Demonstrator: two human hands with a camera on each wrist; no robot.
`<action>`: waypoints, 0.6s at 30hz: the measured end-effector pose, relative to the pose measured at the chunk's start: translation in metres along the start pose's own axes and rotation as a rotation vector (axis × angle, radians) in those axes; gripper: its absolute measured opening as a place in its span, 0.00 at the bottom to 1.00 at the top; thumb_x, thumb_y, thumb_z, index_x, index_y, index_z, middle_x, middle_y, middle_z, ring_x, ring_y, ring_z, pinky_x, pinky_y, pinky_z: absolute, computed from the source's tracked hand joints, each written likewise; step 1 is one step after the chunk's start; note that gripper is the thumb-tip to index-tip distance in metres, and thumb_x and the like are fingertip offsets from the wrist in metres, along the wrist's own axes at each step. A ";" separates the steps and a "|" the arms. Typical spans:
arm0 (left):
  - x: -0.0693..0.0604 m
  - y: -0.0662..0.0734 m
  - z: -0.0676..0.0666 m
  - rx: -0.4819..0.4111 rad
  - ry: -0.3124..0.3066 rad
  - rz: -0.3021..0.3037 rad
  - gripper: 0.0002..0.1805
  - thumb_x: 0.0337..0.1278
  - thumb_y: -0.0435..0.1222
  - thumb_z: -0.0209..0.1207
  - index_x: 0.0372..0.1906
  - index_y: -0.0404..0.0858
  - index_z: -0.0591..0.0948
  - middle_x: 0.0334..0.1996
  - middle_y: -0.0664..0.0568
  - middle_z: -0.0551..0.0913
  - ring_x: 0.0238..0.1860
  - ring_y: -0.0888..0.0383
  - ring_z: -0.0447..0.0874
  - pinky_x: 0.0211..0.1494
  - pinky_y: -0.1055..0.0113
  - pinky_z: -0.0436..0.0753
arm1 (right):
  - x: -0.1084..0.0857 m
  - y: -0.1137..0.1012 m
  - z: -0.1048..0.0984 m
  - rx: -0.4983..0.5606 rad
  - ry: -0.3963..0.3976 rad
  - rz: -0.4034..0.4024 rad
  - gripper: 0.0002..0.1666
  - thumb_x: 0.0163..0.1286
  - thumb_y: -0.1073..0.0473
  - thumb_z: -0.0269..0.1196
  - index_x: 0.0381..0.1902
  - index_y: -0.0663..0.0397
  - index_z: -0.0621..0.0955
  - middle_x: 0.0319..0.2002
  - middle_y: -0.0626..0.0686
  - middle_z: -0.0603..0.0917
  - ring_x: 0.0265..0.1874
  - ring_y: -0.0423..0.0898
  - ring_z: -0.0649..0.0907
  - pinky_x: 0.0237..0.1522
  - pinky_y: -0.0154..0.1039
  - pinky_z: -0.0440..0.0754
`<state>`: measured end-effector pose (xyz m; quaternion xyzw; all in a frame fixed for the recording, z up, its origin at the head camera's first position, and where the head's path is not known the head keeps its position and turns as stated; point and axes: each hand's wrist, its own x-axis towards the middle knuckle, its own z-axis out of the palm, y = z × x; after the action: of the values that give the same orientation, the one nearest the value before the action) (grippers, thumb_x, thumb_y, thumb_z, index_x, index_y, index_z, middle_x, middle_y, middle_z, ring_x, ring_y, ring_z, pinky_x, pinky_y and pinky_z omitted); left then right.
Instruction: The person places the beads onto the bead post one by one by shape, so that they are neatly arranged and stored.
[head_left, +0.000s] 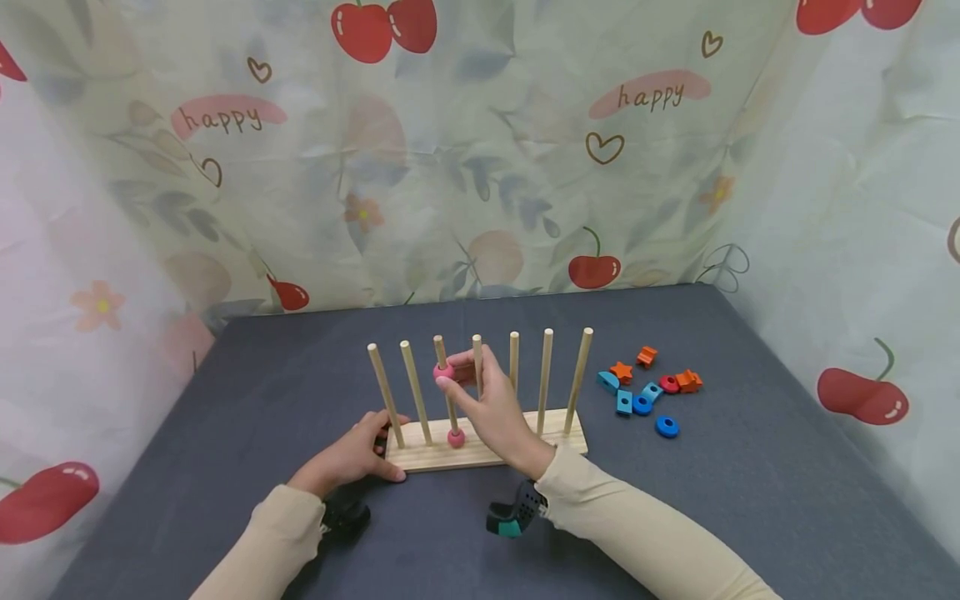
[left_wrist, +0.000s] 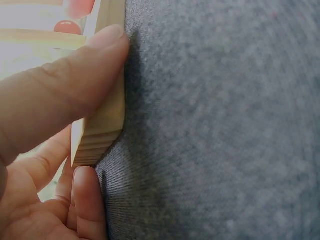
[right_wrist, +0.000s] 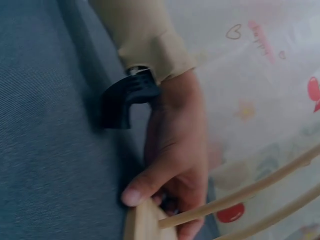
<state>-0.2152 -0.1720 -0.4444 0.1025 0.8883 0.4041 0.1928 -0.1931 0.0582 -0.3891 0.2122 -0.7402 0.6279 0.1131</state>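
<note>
A wooden peg board (head_left: pixel 420 457) with several upright pegs stands on the dark cloth. My left hand (head_left: pixel 358 450) grips its left end; in the left wrist view the thumb (left_wrist: pixel 65 85) lies over the board's long edge, with fingers at the end face. My right hand (head_left: pixel 495 408) reaches in among the pegs and pinches a pink bead (head_left: pixel 443 372) around the upper part of the third peg from the left. Lower on that peg, a second pink bead (head_left: pixel 456 438) sits against the base. The right wrist view shows the left hand (right_wrist: pixel 177 150) holding the board's end (right_wrist: pixel 145 222).
Right of the board lie loose pieces: blue rings such as this one (head_left: pixel 667 427), a red ring (head_left: pixel 669 384), an orange star (head_left: pixel 621 372), other orange pieces (head_left: pixel 688 381) and light-blue blocks (head_left: pixel 624 402). A printed curtain (head_left: pixel 465 167) surrounds the table's back and sides.
</note>
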 end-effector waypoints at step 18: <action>0.000 0.000 0.001 0.005 0.010 0.009 0.41 0.34 0.34 0.78 0.61 0.40 0.73 0.52 0.43 0.68 0.51 0.49 0.68 0.53 0.54 0.70 | -0.028 0.042 0.004 0.028 -0.062 0.182 0.18 0.68 0.59 0.63 0.50 0.59 0.72 0.45 0.57 0.79 0.48 0.50 0.79 0.53 0.44 0.76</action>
<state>-0.2150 -0.1709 -0.4454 0.1050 0.8898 0.4032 0.1863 -0.1872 0.0639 -0.4393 0.1648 -0.7509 0.6389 0.0296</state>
